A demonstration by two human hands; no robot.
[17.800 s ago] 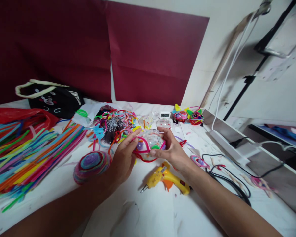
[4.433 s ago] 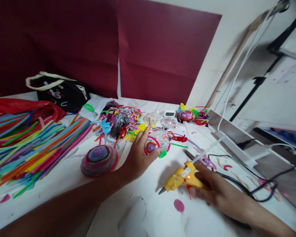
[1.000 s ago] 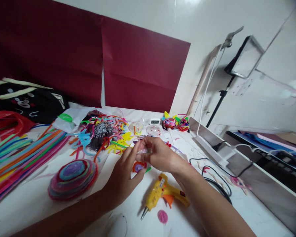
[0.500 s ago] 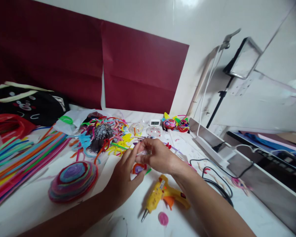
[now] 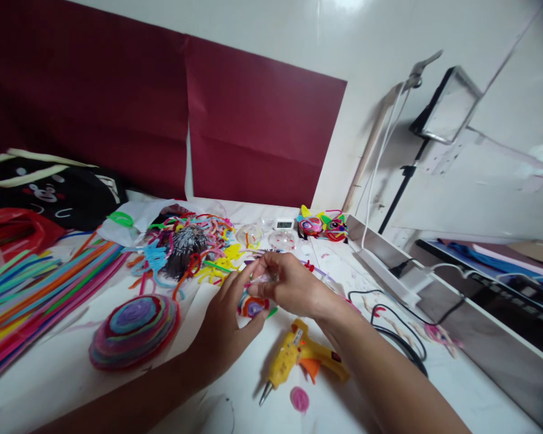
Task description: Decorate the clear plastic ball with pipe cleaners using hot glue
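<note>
A small coil of coloured pipe cleaners, purple in the middle with orange and red around it and a green tip, is held between my hands. My left hand curves around its left side, thumb below and fingers above. The fingers of my right hand are pinched at the top over a pale, see-through piece, whose kind I cannot make out. Just below lies a yellow hot glue gun, nozzle toward me, beside a pink round disc.
At left are a large striped pipe-cleaner coil and loose pipe cleaners. Behind my hands stand a tangled pile, clear domes, a small digital display and a colourful mask. A black cable loops at right.
The small coil has tilted slightly and shifted a little left between my fingers, so more of its orange and red rings show. My hands stay almost in place.
</note>
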